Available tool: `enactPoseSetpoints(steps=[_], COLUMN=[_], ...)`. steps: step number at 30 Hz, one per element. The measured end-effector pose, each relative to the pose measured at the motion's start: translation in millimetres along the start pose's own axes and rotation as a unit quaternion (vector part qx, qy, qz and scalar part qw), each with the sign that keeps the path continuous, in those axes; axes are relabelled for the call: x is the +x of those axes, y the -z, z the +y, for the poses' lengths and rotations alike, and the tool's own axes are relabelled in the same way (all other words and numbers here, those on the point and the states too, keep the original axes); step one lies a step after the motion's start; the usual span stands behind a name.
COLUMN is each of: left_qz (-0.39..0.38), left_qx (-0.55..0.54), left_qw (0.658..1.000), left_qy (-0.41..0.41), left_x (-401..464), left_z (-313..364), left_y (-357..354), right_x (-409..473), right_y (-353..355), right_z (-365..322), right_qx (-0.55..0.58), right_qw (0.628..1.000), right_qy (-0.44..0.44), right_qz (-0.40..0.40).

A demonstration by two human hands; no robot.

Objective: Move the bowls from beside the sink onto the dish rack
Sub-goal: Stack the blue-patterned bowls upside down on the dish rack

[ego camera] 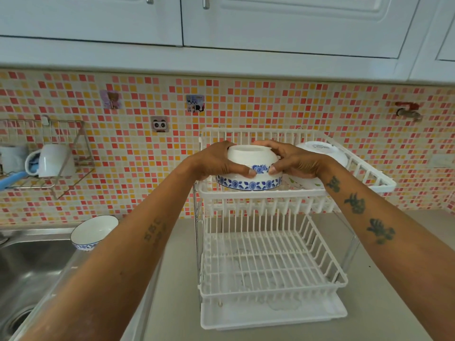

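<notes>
A white bowl with a blue flower band (250,166) is upside down at the front left of the top tier of the white two-tier dish rack (268,271). My left hand (216,161) grips its left side and my right hand (293,161) its right side. Whether its rim rests on the tier I cannot tell. Another white bowl (325,150) lies upside down on the same tier, behind my right hand. A third bowl with a blue band (93,231) stands upright on the counter at the sink's back corner.
The steel sink (29,271) fills the lower left. A wire wall shelf (49,153) holds a white mug (53,159). The rack's lower tier holds nothing, with a drip tray under it. White cupboards hang overhead. A red tap (407,110) sticks out of the tiled wall at right.
</notes>
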State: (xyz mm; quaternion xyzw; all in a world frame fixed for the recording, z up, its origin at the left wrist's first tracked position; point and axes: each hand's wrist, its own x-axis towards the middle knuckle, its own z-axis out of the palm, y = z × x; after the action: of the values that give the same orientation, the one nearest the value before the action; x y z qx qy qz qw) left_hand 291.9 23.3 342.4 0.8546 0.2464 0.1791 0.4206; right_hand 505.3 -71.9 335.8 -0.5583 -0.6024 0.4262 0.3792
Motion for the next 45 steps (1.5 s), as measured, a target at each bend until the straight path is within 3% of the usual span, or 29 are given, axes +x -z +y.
enactPoseSetpoints(steps=[6, 13, 28, 32, 38, 45], left_qz=[0.003, -0.013, -0.106, -0.057, 0.017, 0.112], left_qx=[0.070, 0.131, 0.094, 0.088, -0.089, -0.240], left_qw=[0.997, 0.991, 0.989, 0.994, 0.996, 0.962], left_qy=[-0.013, 0.009, 0.046, 0.025, -0.013, 0.070], left_x=[2.2, 9.7, 2.8, -14.2, -43.9, -84.5], left_z=[-4.2, -8.4, 1.3, 5.0, -25.9, -126.9], left_y=[-3.6, -6.2, 4.3, 26.3, 86.5, 159.8], right_x=[-2.2, -2.3, -5.6, -4.3, 34.3, 119.7], right_y=[-7.5, -12.5, -20.7, -33.4, -106.5, -216.5], right_z=[-0.6, 1.1, -11.0, -36.2, -105.3, -131.4], right_qx=[-0.123, -0.175, -0.169, -0.204, -0.231, -0.133], right_qw=[0.992, 0.984, 0.982, 0.975, 0.958, 0.963], right_qy=[0.012, -0.008, -0.083, -0.082, 0.079, 0.163], right_qz=[0.020, 0.028, -0.005, 0.037, 0.147, 0.167])
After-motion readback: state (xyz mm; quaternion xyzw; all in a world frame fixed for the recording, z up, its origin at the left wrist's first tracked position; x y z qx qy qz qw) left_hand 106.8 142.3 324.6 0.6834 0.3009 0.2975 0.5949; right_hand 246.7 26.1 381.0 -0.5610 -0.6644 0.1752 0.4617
